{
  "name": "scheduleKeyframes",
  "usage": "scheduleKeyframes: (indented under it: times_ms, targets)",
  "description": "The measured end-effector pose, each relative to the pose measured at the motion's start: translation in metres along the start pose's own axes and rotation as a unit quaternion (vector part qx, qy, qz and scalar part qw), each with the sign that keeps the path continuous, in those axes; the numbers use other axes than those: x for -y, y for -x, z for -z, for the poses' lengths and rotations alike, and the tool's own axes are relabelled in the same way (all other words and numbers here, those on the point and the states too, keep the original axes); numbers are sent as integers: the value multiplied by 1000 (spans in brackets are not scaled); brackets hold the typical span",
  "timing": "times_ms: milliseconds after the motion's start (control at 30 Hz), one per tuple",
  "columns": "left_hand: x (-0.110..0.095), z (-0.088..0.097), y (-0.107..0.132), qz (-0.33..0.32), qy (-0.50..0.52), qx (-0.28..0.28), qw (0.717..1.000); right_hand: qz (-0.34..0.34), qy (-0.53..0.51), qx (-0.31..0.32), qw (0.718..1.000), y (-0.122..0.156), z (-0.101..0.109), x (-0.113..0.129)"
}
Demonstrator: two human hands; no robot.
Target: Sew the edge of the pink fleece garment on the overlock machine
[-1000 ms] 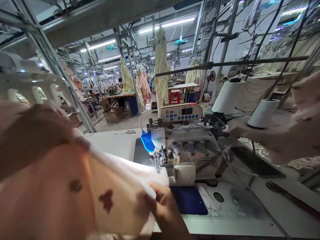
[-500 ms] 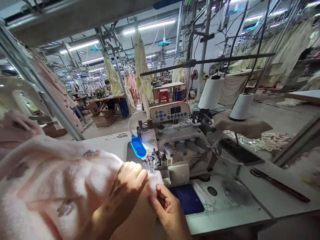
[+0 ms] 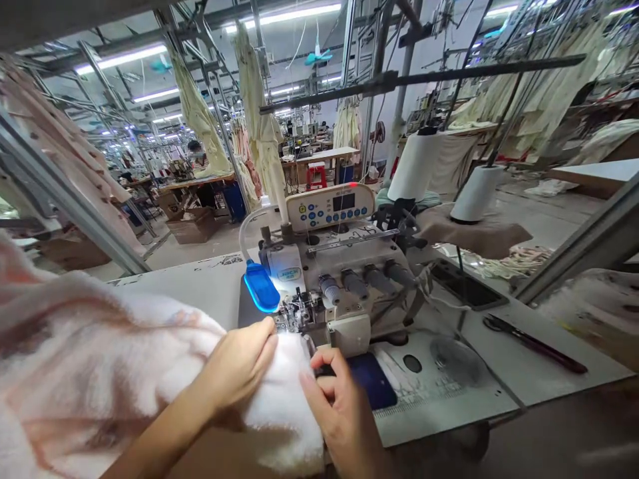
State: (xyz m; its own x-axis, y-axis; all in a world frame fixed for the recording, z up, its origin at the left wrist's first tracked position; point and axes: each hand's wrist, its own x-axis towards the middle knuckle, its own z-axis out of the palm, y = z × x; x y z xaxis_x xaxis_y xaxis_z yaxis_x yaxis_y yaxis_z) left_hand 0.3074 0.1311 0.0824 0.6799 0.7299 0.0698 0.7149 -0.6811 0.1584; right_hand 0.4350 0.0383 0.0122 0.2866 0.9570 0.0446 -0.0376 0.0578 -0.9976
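A pink and white fleece garment [image 3: 100,352] lies across the white table [image 3: 190,283] in front of the overlock sewing machine [image 3: 344,279]. My left hand [image 3: 237,362] presses flat on the fabric, fingertips close to the presser foot [image 3: 294,316]. On the fabric's right edge rests my right hand [image 3: 337,406], fingers bent, thumb pointing toward the machine. The fabric's front corner sits right at the needle area, lit by the blue lamp [image 3: 260,293].
Two white thread cones [image 3: 417,166] [image 3: 476,193] stand behind the machine. Dark scissors [image 3: 529,342] lie on the table at right. A control panel [image 3: 329,207] tops the machine. Hanging garments, metal racks and other workstations fill the hall behind.
The lifted garment came down onto the table. My left hand moved from holding it up to pressing it flat at the presser foot; my right hand slid closer to the machine.
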Motion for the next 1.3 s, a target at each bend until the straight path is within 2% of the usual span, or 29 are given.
scheduleKeyframes:
  times_ms: [167,367,533,600,633,700,800,833,867,933,967,1000,1033,1133,1167,1200,1300]
  targets:
    - [-4,-9,12,-20,-7,-29,999,-11,15,27,999,10,4,1]
    - [-13,-22,7,-45,-154,-116,980,31,69,48,996,3,11,1]
    - [-13,-18,-14,19,-180,-66,981,13,71,34,997,-20,14,6]
    - [-13,-14,-13,37,-181,-57,981,18,62,15,998,-23,14,3]
    - [-13,-13,-9,35,-180,-71,980,24,58,2,998,-21,12,1]
    - [-15,-14,8,-10,-175,-140,975,32,35,-14,999,-9,9,-6]
    - [-19,-28,40,-185,-161,-251,936,17,-81,-11,997,16,1,-18]
    - [-20,-35,49,-221,-143,-286,921,14,-119,-12,993,23,-1,-23]
    - [-21,-44,56,-236,-115,-320,910,20,-137,-28,990,26,-3,-26]
    - [-22,-60,65,-213,-42,-377,900,49,-92,-92,990,26,-4,-33]
    - [-23,-67,69,-189,-5,-392,900,62,-49,-124,989,23,-4,-35]
    - [-23,-72,72,-174,23,-393,903,63,-13,-129,990,20,-3,-38]
    - [-24,-75,75,-162,38,-382,909,52,5,-99,994,18,-2,-40]
    - [-28,-78,85,-135,63,-355,923,-12,-23,87,996,25,0,-44]
    - [-30,-77,88,-135,66,-350,925,-20,-27,125,992,31,1,-45]
    - [-32,-76,91,-137,65,-346,926,-17,-22,139,990,39,2,-45]
    - [-42,-72,97,-143,33,-347,926,19,25,123,992,59,10,-41]
